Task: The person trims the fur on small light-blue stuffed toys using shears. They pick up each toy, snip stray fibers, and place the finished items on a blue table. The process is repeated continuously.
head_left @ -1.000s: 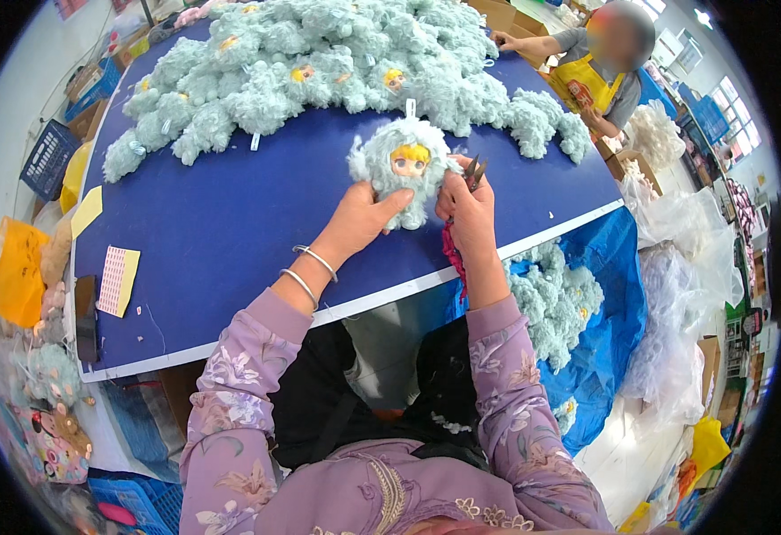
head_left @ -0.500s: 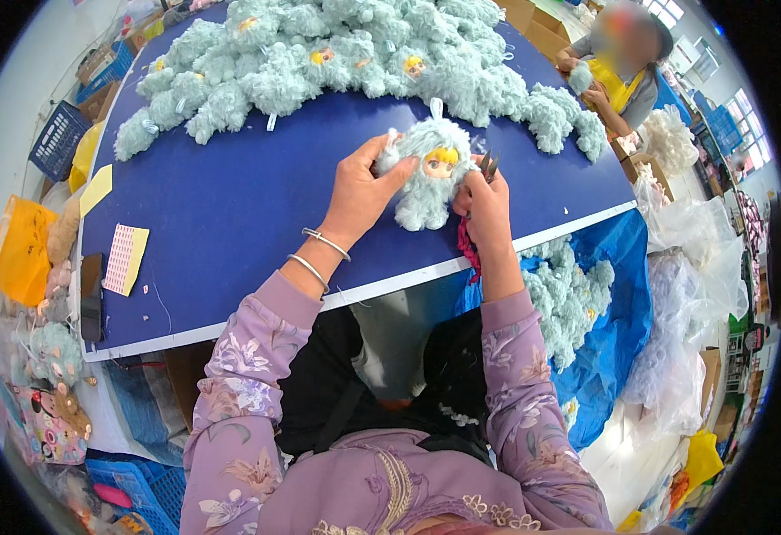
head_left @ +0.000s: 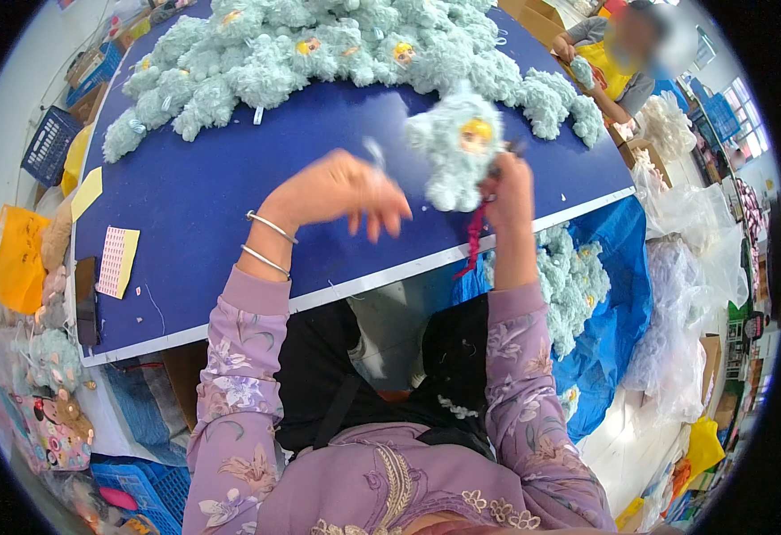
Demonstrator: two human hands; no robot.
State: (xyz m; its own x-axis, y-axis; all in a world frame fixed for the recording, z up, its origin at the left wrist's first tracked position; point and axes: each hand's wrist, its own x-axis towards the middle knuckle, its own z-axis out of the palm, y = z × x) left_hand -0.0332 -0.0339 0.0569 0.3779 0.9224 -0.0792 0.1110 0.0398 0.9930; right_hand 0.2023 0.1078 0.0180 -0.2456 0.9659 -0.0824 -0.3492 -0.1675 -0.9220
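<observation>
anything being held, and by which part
The right hand holds the fluffy doll by its picture-right side, plus a blurred dark tool; whether the left hand holds anything is unclear.

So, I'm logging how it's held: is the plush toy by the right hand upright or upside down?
Roughly upright: though blurred, the plush toy shows its face above its fluffy lower body.

The left fingers (head_left: 392, 202) are blurred, and the upper edge cuts off the plush pile (head_left: 270, 71).
</observation>
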